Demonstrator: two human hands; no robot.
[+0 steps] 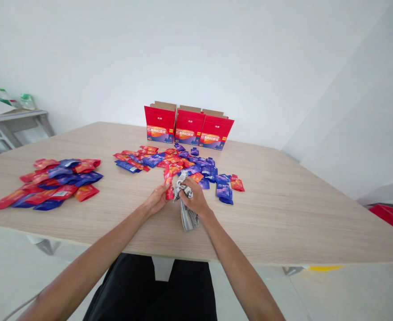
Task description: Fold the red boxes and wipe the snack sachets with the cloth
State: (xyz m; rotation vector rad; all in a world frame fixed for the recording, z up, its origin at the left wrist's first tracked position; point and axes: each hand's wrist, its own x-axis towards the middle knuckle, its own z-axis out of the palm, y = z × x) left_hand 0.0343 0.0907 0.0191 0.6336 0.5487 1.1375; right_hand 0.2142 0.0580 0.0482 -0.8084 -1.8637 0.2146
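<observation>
Near the front of the table, my left hand point(157, 199) is closed around the lower part of a red pouch point(169, 180), which stands roughly upright. Just to its right, my right hand point(195, 196) grips a bunched grey-and-white striped cloth point(188, 215), whose lower end hangs down toward the tabletop. The cloth's upper folds are beside the red pouch; whether they touch cannot be made out. Behind both hands spreads a loose heap of red and blue pouches point(210, 170). Off to the left, more red and blue pouches point(63, 178) lie in overlapping rows.
Three open red cartons point(190, 129) stand side by side at the back of the wooden table point(283, 214), near the wall. A side desk point(19, 117) with bottles is at the far left. At the right edge a red box point(392, 218) shows partly.
</observation>
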